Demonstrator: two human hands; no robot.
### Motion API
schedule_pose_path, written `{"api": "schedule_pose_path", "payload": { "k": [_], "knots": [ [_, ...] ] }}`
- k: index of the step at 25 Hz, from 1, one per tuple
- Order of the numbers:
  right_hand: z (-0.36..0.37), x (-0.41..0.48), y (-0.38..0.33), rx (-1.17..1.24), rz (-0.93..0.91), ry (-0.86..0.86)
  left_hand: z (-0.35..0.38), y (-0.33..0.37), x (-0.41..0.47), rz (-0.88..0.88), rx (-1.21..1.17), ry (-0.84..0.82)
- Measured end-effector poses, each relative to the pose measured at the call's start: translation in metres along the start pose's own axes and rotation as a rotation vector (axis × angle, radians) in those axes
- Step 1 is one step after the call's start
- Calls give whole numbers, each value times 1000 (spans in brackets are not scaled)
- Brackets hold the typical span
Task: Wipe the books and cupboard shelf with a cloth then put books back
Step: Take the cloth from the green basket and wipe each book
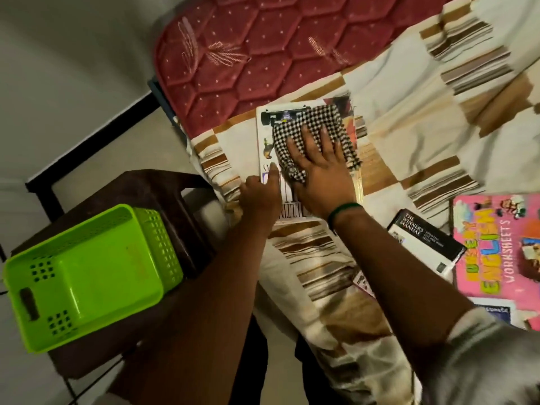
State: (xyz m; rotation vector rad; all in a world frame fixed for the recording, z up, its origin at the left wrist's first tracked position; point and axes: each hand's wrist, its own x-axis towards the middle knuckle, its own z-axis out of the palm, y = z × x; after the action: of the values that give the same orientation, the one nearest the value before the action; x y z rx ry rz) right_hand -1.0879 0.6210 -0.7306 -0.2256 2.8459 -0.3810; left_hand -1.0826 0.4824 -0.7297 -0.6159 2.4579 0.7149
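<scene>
A large white picture book (264, 133) lies flat on the striped bedsheet (409, 112). A black-and-white checked cloth (309, 124) is spread over its cover. My right hand (318, 168) presses flat on the cloth with fingers straight and spread. My left hand (260, 191) rests on the book's near-left edge, a finger touching the cover. To the right lie a black book titled "The Winners Manual" (423, 241) and a pink worksheets book (496, 252).
A green plastic basket (87, 273) sits upside down on a dark brown stool (163, 194) left of the bed. The red quilted mattress (248, 54) shows beyond the sheet. More books (493, 312) lie at the lower right.
</scene>
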Motion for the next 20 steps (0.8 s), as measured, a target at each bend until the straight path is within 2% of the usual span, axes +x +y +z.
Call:
{"api": "schedule_pose_path", "payload": {
  "k": [1,4,5,9,11,13,15,17,18,20],
  "knots": [
    [-5,19,6,10,-7,9,-1,5,-6,-7,-37,10],
    [-24,72,17,40,30,-5,-16,17,-2,-227,-472,-51],
    [-24,73,14,55,28,10,-21,19,-3,-243,-574,-73],
    [-4,-35,1,84,-186,49,-32,24,-26,-283,-900,-272],
    [0,-98,8,57,-275,-1,-31,18,-25,-233,-1000,-394],
    [-4,-105,32,93,-251,-44,-29,11,-15,-166,-1016,-476],
    [-16,-58,44,148,-32,-4,-28,12,-11,-104,-956,-483],
    [-40,8,35,298,242,44,-32,14,-12,-41,-849,-390],
    [-51,33,23,386,294,56,-37,19,-17,-12,-773,-324],
    [-73,39,-2,675,273,134,-49,36,-33,54,-618,-172]
  ]
}}
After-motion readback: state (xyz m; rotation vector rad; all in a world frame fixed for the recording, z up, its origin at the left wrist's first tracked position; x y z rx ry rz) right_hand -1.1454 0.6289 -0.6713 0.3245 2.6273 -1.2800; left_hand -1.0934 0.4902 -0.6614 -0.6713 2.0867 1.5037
